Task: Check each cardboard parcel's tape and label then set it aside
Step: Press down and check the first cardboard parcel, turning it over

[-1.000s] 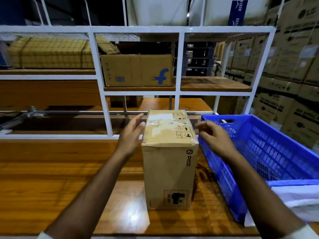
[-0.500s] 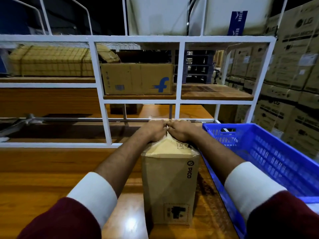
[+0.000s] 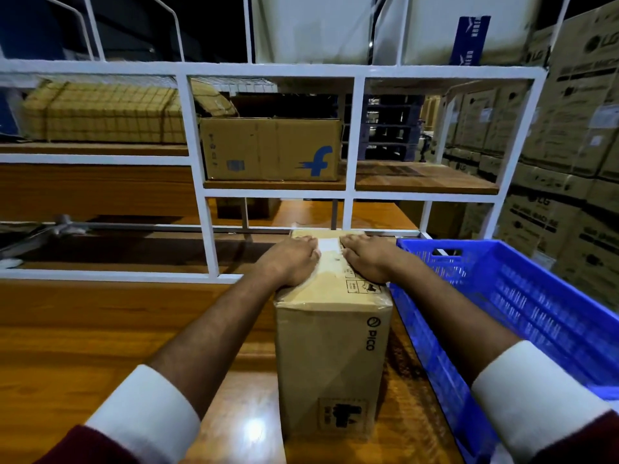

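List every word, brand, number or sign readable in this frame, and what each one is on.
"PICO", with a round logo: right side of the parcel under both hands.
"f" in blue: front of the shelf box.
"LG": stacked cartons at right; their other print is too blurred.
Handling pictograms on the parcel's top and front: no text readable.
White label between the hands: too small to read.
Blue sign above the rack: unreadable.

Head camera looks forward and down, close over the table (image 3: pixel 83 329).

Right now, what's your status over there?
Both hands, left and right, flat on parcel top. Parcel upright on table. Blue crate close at right.
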